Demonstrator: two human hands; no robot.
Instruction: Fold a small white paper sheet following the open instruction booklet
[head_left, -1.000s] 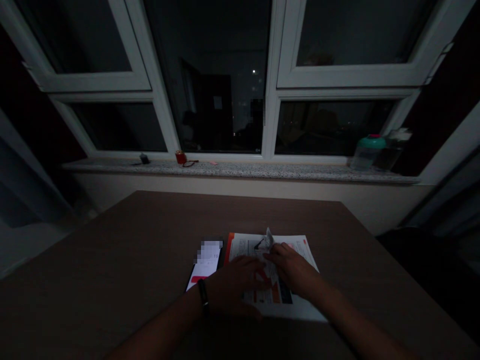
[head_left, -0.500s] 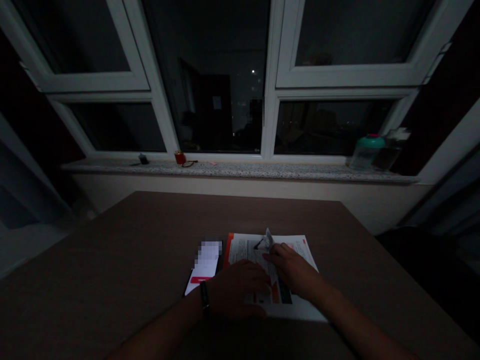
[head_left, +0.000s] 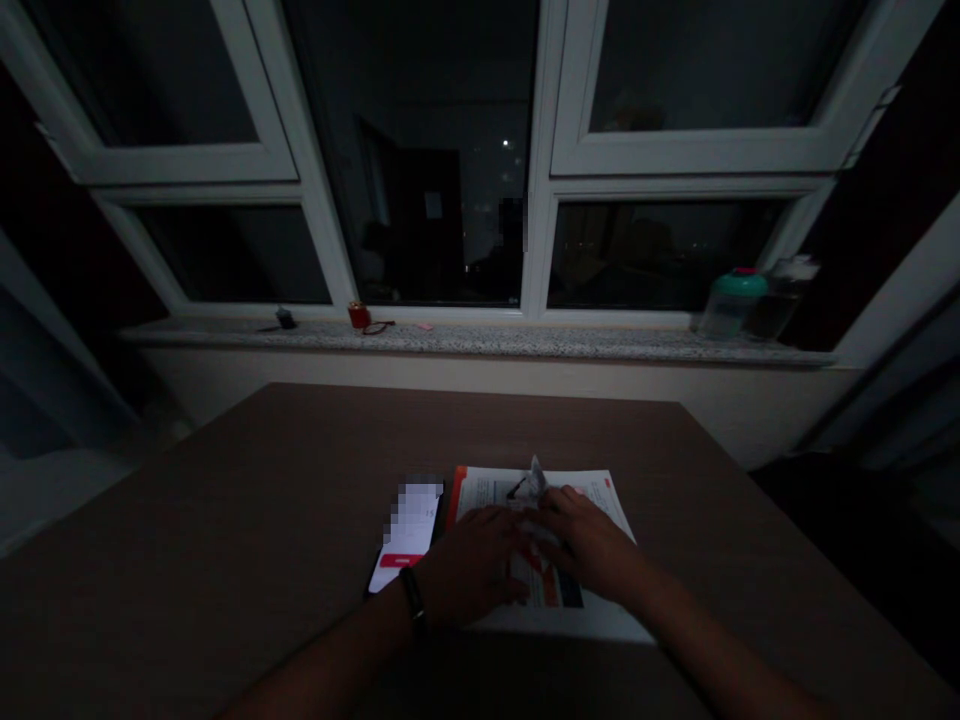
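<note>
A small folded piece of paper (head_left: 536, 480), thin and greyish with a pointed tip standing up, lies over a printed booklet (head_left: 607, 622) with an orange edge on the table. My right hand (head_left: 596, 545) is closed on the paper from the right, its fingers curled over it. From the left comes my left hand (head_left: 476, 565), a dark band (head_left: 413, 598) at its wrist. Its fingers reach over the paper and meet the right fingertips, while its thumb lies apart, lower on the booklet. Dim light and the hands hide much of the paper.
Left of the booklet a phone (head_left: 405, 540) lies with its screen lit. Beyond the brown table (head_left: 480, 420) runs a speckled windowsill (head_left: 480, 342) with a red jar (head_left: 358, 317), a small dark bottle (head_left: 285, 318) and a teal-lidded container (head_left: 735, 300).
My left hand has shifted up and forward along the booklet, and its fingers now meet those of my right hand. The right hand stays nearly in place on the paper.
</note>
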